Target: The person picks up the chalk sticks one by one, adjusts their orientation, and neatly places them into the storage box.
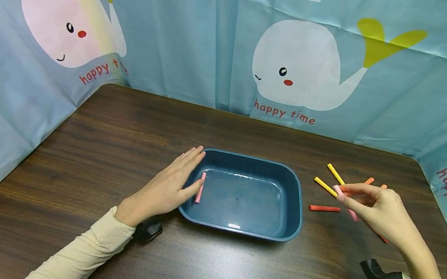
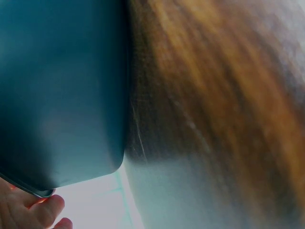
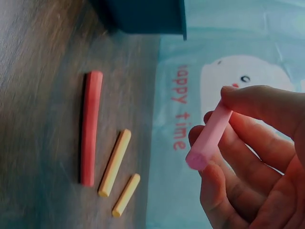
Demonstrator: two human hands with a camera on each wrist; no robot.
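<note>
A dark blue plastic basin (image 1: 236, 230) stands on the table, with one pink chalk stick (image 1: 200, 188) lying inside along its left wall. My left hand (image 1: 170, 184) rests on the basin's left rim, fingers straight and thumb reaching over the inside near that chalk. To the right of the basin, my right hand (image 1: 381, 209) pinches another pink chalk stick (image 3: 209, 136) between thumb and fingers, raised above the table. Below and around this hand lie a red chalk stick (image 1: 324, 209), two yellow chalk sticks (image 1: 325, 187) and orange ones (image 1: 369, 181), partly hidden by the hand.
A further red stick (image 1: 381, 237) shows under the right hand. The dark wooden table (image 1: 46, 210) ends at a light blue curtain (image 1: 178, 33) with whale prints, at the back and both sides. Each wrist carries a black device (image 1: 382, 276).
</note>
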